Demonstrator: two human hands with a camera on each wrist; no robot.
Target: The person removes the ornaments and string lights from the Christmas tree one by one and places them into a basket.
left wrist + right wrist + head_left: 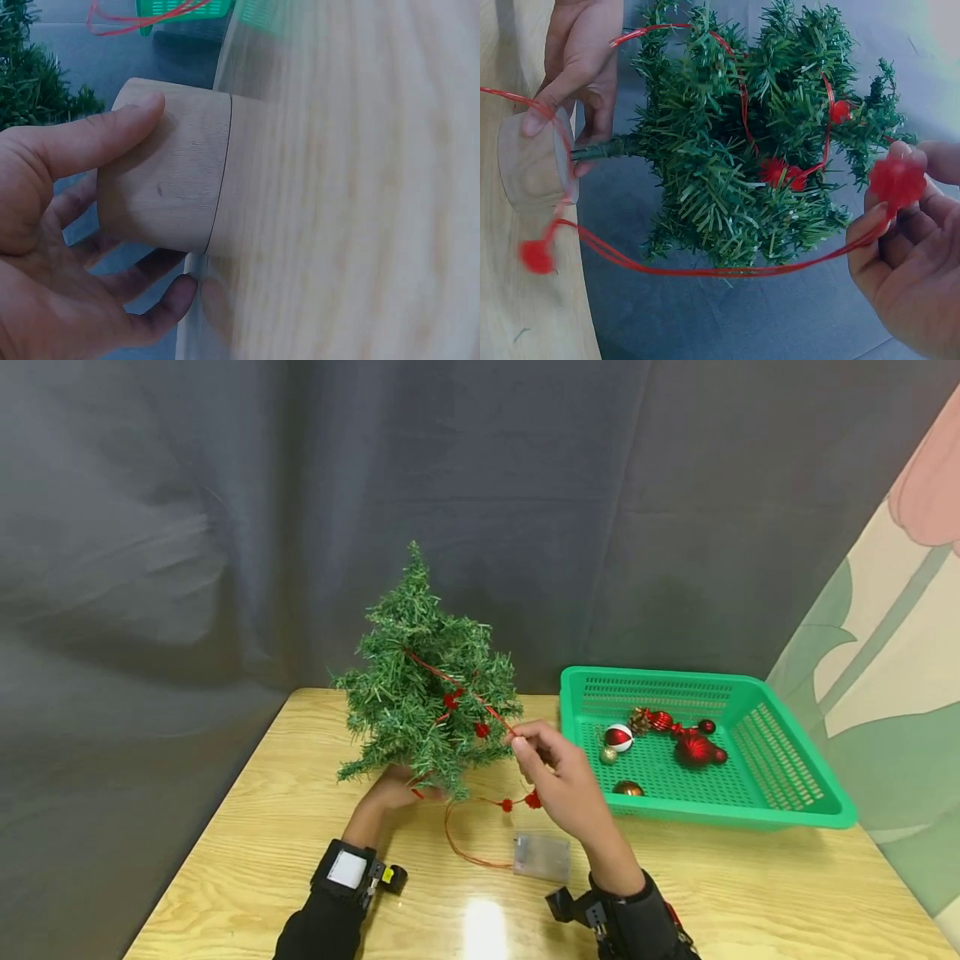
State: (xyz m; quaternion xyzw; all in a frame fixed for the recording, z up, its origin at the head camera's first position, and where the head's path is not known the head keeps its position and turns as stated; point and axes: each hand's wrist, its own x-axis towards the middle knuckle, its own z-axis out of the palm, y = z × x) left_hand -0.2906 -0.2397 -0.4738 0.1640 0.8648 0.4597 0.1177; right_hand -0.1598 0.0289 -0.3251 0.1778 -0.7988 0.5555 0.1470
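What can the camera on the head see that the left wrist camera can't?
Only the head view shows the whole little tree, the baubles in the green basket, the clear battery box and the right hand pinching the red string of lights. Only the left wrist view shows the tree's round wooden base up close. Both show the left hand holding the base on the wooden table.

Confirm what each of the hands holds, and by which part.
Left hand grips the small Christmas tree by its round wooden base. Right hand pinches the red string light wire at a red bulb.
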